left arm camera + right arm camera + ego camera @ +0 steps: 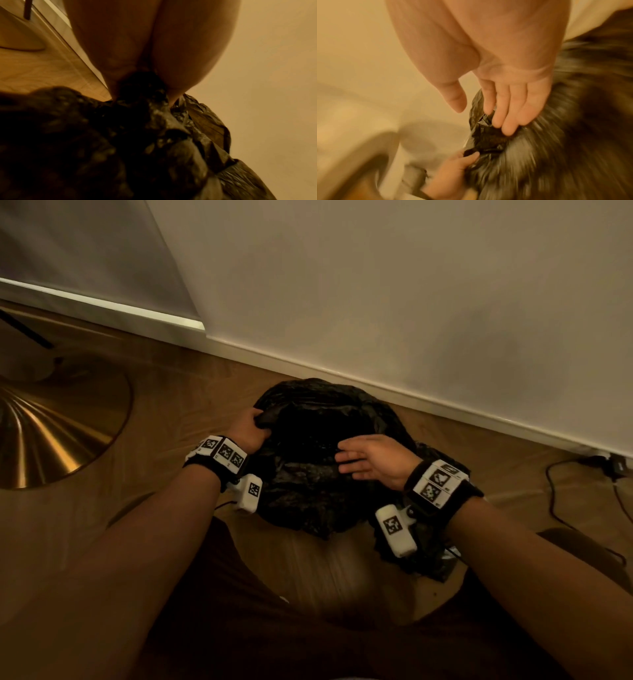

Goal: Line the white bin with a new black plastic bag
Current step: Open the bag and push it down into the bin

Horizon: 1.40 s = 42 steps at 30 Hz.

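Note:
A crumpled black plastic bag (pixel 308 474) (pixel 120 142) (pixel 530 155) covers the bin on the floor by the wall; the white bin itself is hidden under it. My left hand (pixel 251 428) (pixel 453 169) grips a bunched fold of the bag at its left rim, fingers curled round the plastic. In the left wrist view, only its palm shows, closed on that fold. My right hand (pixel 363 458) (pixel 501 108) is open, fingers straight, hovering over the bag's dark mouth, fingertips touching the plastic in the right wrist view.
A gold lamp base (pixel 51 426) stands on the wooden floor to the left. The white skirting (pixel 411 402) and wall run close behind the bag. A black cable and plug (pixel 609 467) lie at the right. My dark-clothed legs (pixel 308 645) are below.

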Tool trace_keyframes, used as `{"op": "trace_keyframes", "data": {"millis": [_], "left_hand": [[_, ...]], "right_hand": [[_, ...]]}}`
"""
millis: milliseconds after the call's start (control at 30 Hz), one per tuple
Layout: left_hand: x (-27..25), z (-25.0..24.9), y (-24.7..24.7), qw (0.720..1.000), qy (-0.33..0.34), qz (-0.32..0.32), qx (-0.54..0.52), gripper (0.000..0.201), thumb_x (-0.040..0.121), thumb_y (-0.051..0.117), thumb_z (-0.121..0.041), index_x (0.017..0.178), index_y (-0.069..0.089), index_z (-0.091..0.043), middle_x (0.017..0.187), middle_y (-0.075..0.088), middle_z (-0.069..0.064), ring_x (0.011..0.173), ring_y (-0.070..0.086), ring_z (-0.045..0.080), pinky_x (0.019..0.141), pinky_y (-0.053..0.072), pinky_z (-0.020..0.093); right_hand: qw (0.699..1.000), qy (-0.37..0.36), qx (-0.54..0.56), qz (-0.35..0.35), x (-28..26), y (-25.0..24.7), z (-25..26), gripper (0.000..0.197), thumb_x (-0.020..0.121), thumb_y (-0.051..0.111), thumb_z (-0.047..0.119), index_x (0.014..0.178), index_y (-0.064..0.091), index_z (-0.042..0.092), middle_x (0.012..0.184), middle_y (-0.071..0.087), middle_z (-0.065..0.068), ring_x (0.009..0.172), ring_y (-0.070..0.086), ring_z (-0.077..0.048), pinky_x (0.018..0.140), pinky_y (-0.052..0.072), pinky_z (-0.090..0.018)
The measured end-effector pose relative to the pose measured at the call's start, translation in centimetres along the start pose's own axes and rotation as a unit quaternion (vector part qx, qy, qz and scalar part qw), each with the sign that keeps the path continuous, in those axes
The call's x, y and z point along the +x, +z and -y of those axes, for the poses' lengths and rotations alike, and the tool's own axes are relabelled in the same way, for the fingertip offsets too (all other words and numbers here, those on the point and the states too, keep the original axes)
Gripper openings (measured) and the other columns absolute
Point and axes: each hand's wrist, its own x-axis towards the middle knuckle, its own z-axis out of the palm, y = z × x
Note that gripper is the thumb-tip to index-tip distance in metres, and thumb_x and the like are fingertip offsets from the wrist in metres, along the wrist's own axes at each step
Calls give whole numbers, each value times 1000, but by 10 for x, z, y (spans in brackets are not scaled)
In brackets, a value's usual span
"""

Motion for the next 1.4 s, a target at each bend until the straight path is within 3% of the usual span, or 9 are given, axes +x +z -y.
{"op": "trace_keyframes", "data": {"millis": [200,367,500,667,833,1000,1167,1333,1400], "left_hand": [[-4,4,0,997,-53,41,-39,69,86,72,-28,145,39,-13,137,55,9,119,57,30,95,48,37],[-41,-18,9,988,36,-129,-73,41,85,72,-25,120,54,-12,102,61,-1,92,61,18,80,48,30],[-72,-27,40,994,75,-23,-80,20,85,71,-34,95,64,-19,89,67,-2,82,65,12,74,51,26],[-88,-16,68,985,4,104,-137,22,91,66,-34,100,65,-13,91,72,8,76,67,17,73,56,33],[-74,12,46,979,-81,-65,-174,26,92,65,-31,110,55,-14,82,63,7,61,59,18,55,49,29],[-62,31,46,973,-151,-29,-175,45,92,46,-60,84,57,-17,88,61,13,78,60,28,79,53,49],[-61,31,57,946,-215,29,-239,66,96,25,-65,138,48,-20,129,59,8,111,61,35,94,51,48],[-64,29,55,967,-205,31,-145,68,100,13,-60,121,57,-13,133,59,18,118,58,37,104,44,49],[-66,25,55,972,-211,-6,-105,71,104,11,-50,129,56,-1,134,56,23,122,54,39,105,41,42]], "right_hand": [[996,86,15,33,3,-6,-41,43,98,56,45,124,64,12,118,72,-6,106,68,-22,86,49,-32],[990,133,51,5,11,-10,-69,54,95,58,52,128,62,10,117,72,-7,103,69,-23,86,49,-35],[989,136,62,-8,19,-11,-78,60,93,59,54,136,52,13,117,72,-9,97,68,-22,83,50,-35],[989,98,111,-22,24,-10,-79,66,86,66,60,138,50,24,124,68,-8,108,69,-29,94,52,-42],[987,88,128,-41,29,-18,-86,87,77,62,76,146,42,27,130,62,-7,110,68,-31,102,47,-48],[987,65,128,-67,35,-23,-83,98,79,48,83,150,40,18,137,59,-7,120,58,-31,114,31,-53],[982,84,131,-108,45,-37,-86,88,88,42,77,150,41,15,142,57,-10,127,53,-34,114,27,-54],[981,97,129,-103,51,-39,-101,72,97,39,66,144,48,12,134,62,-11,117,60,-32,106,36,-50],[978,77,147,-124,53,-39,-100,65,100,34,62,137,54,12,127,65,-11,110,64,-30,107,40,-50]]}}
